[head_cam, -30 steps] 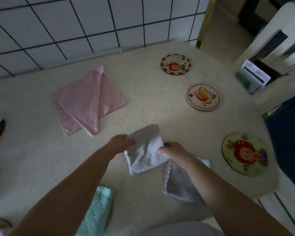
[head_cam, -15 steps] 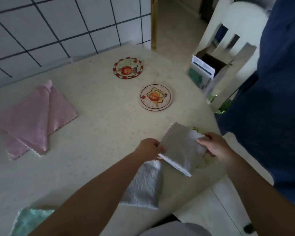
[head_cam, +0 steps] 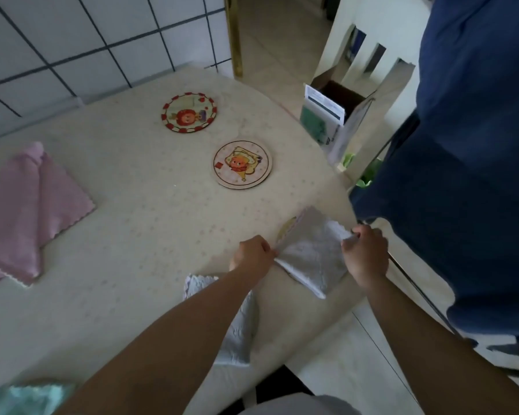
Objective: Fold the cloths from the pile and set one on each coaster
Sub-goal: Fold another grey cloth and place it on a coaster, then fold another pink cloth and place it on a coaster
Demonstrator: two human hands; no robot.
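The left hand [head_cam: 253, 255] pinches the near-left corner of a folded white cloth [head_cam: 310, 257], fingers curled tight; the right hand [head_cam: 364, 254] grips its far-right corner the same way. Between them the cloth sags slightly, its diagonal running hand to hand. Directly beneath it lies a coaster [head_cam: 286, 227], of which only a yellowish rim sliver shows at the cloth's upper left, so the cloth looks to need only lowering straight down. The cloth is soft, textured terry with a scalloped edge. Two round printed coasters [head_cam: 242, 163] [head_cam: 189, 112] sit bare farther up the pale speckled table [head_cam: 126, 223]. Another white cloth [head_cam: 237, 324] lies under the left forearm; pink cloths [head_cam: 27, 211] rest at the left.
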